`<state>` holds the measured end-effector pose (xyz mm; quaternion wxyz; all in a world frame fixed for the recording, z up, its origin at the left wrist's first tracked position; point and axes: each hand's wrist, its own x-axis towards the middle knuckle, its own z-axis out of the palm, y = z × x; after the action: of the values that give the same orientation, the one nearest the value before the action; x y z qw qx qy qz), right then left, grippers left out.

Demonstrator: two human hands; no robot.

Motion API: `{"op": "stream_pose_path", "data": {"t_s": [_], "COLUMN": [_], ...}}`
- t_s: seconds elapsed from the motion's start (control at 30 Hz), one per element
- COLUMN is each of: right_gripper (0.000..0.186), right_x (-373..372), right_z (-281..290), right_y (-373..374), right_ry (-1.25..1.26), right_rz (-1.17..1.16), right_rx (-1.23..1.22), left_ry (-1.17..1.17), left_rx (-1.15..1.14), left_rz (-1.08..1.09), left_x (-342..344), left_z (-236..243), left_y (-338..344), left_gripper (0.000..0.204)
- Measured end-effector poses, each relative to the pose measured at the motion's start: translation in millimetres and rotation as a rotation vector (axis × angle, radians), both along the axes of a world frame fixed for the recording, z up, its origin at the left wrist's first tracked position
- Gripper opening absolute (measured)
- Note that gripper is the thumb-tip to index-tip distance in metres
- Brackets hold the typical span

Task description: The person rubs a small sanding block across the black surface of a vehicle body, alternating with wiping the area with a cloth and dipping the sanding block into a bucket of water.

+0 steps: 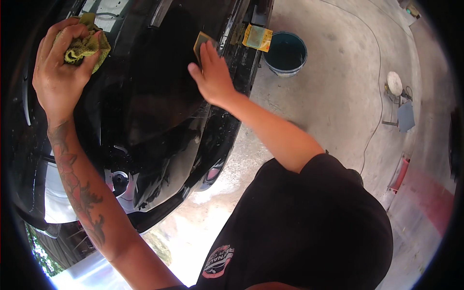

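Observation:
My left hand [60, 82] grips a crumpled yellow-green cloth [99, 58] over the upper left of a glossy black car body [154, 82]. Lower and to the right of it, my right hand [212, 77] presses a flat tan sanding sheet [198, 44] against the panel, fingers extended on top and thumb apart, so part of the sheet is covered. Beyond that hand, a yellow packet with a greyish square [257, 37] rests at the car's right edge.
A dark bucket [285, 60] of liquid stands on the concrete floor [328, 96] beside the car. Farther right are a cable [379, 72], a small stand with a round pale top [394, 83], a grey board [406, 116] and a red object [398, 174].

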<state>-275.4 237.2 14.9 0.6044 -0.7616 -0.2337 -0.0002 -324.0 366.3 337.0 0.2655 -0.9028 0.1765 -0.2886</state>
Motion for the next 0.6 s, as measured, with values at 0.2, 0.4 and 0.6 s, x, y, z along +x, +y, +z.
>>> {"op": "stream_pose_path", "data": {"t_s": [0.2,0.4,0.6], "right_gripper": [0.071,0.070,0.070], "right_x": [-54,-28,-102], "right_z": [2,3,17], "right_y": [-6,0,-29], "right_ry": [-0.078,-0.050,-0.117], "right_rz": [0.129,0.017,0.303], "right_rx": [-0.047,-0.002,-0.102], "left_ry": [-0.001,-0.013,-0.037], "left_rx": [-0.003,-0.009,-0.042], "left_rz": [0.008,-0.003,-0.051], "left_x": [-13,-5,-5], "left_z": [4,1,-1], "left_y": [2,-2,-1], "left_gripper": [0.031,0.032,0.032]}}
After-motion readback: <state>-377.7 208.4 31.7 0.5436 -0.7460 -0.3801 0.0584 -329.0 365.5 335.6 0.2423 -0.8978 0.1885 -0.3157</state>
